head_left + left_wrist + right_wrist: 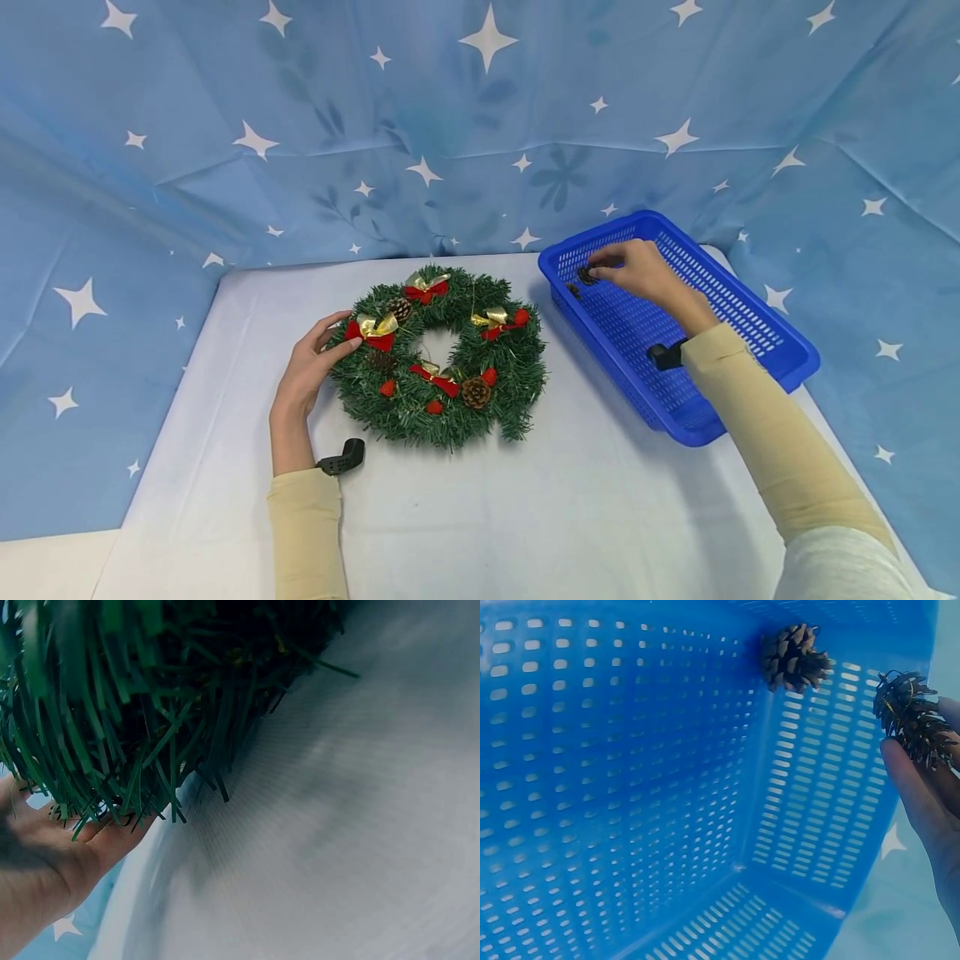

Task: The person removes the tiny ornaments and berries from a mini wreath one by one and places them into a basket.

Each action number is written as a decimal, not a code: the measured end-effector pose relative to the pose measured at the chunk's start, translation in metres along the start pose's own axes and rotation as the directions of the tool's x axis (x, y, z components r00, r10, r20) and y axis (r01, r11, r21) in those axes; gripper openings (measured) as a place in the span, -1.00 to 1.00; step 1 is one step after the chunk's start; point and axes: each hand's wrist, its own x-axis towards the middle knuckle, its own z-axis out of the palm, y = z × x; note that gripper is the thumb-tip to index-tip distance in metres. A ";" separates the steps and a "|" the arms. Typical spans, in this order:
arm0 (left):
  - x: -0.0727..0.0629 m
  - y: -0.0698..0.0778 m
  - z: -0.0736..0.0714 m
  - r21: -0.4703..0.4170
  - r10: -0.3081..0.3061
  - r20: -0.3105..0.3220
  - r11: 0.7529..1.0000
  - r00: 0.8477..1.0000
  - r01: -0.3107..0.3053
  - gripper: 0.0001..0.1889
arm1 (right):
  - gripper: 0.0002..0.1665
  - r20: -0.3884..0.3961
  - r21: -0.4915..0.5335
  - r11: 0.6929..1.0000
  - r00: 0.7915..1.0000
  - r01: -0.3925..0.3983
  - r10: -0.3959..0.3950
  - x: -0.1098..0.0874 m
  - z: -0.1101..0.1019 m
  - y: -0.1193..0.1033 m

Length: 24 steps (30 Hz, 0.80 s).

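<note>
A green Christmas wreath [450, 421] with red and gold bows, pine cones and red berries lies flat on the white table. My left hand [306, 371] holds its left edge, the thumb on top near a bow and the fingers at the outer side; in the left wrist view the green needles hide parts of the fingers [124, 834]. Over the far left end of a blue plastic basket [678, 433], my right hand [641, 271] pinches a dark pine cone [909, 720] between thumb and fingers. Another pine cone [793, 660] sits inside the basket, near its end wall.
White cloth covers the table [480, 517]. Behind it and along the sides hangs a blue curtain [450, 108] printed with white stars. The basket stands slanted at the right, its rim raised between the right hand and the wreath.
</note>
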 end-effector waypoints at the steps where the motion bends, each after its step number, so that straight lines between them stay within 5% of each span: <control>1: 0.000 0.000 0.000 0.000 0.000 0.001 1.000 1.000 0.000 -0.26 | -0.62 0.002 -0.002 1.000 1.000 -0.004 0.004 0.000 0.001 0.001; 24: 0.000 -0.002 0.000 -0.012 -0.024 -0.007 1.000 1.000 0.024 -0.25 | -0.63 0.020 -0.006 1.000 0.999 -0.026 0.026 0.005 0.012 0.015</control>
